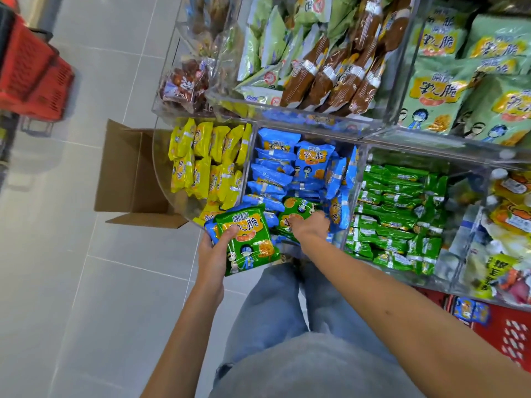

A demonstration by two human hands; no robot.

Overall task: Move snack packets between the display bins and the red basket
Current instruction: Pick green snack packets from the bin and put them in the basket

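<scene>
1 green packet [248,239] sits gripped in the left hand [214,249] while the right hand [310,226], grasp unclear, reaches a stray packet [293,216], probably misfiled among blue packets [313,159].

A: What is read on the green packet [247,239] held in the left hand [212,254]?

B: Chinese characters. Two small blue ones are printed on top, with three large blue ones on a yellow band below. The last is read as 脆. The small orange label beneath is not legible.

A: Elsewhere?

B: The same layout, again ending in 脆, is noted on a blue packet [313,162] and on the pale green packets [434,93]. Print on the second green packet [293,216], under the right hand [311,226], is crumpled and unread. Print on the yellow packets [184,173] is too small.
</scene>
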